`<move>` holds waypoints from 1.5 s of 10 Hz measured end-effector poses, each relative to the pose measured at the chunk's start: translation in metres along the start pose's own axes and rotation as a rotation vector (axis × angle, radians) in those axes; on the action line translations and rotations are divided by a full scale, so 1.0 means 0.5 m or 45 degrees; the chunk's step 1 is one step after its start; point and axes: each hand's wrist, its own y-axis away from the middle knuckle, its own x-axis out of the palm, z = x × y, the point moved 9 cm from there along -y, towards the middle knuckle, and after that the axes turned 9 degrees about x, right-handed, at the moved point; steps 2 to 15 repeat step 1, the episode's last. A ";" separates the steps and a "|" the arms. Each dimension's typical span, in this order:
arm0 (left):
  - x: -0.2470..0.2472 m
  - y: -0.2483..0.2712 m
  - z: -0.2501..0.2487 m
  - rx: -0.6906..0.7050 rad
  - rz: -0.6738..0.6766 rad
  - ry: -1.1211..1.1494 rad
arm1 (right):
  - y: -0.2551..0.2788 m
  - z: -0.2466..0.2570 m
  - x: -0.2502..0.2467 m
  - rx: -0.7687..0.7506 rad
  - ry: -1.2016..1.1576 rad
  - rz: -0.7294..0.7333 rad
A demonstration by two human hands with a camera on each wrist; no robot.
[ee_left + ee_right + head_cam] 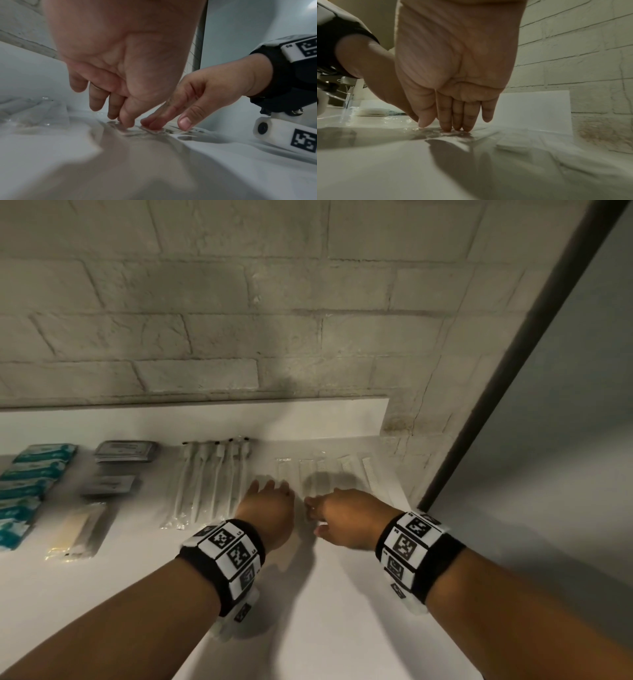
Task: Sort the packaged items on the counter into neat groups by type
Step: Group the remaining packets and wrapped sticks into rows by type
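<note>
Both hands reach out over the white counter point(308, 628) towards the row of clear plastic packets holding white combs point(346, 470), which lies flat near the brick wall at the right end of the counter. The left hand point(270, 505) has its fingers point(126, 121) straight and gripping nothing, tips pressing down on the near edge of one clear packet, while the right hand point(346, 518) does likewise just beside it, fingertips point(455, 125) touching the same crinkled film. To the left lie a row of white toothbrushes in clear sleeves point(212, 481), then grey flat sachets point(120, 463), a pale yellow packet point(80, 529), and teal-and-white boxes point(30, 484) lined up at the far left.
</note>
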 end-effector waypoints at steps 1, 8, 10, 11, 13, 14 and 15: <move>-0.009 0.013 0.001 -0.003 -0.112 0.044 | 0.019 0.001 -0.004 0.012 -0.096 -0.070; -0.009 0.013 0.001 -0.003 -0.112 0.044 | 0.019 0.001 -0.004 0.012 -0.096 -0.070; -0.009 0.013 0.001 -0.003 -0.112 0.044 | 0.019 0.001 -0.004 0.012 -0.096 -0.070; -0.009 0.013 0.001 -0.003 -0.112 0.044 | 0.019 0.001 -0.004 0.012 -0.096 -0.070; -0.009 0.013 0.001 -0.003 -0.112 0.044 | 0.019 0.001 -0.004 0.012 -0.096 -0.070; -0.009 0.013 0.001 -0.003 -0.112 0.044 | 0.019 0.001 -0.004 0.012 -0.096 -0.070; -0.009 0.013 0.001 -0.003 -0.112 0.044 | 0.019 0.001 -0.004 0.012 -0.096 -0.070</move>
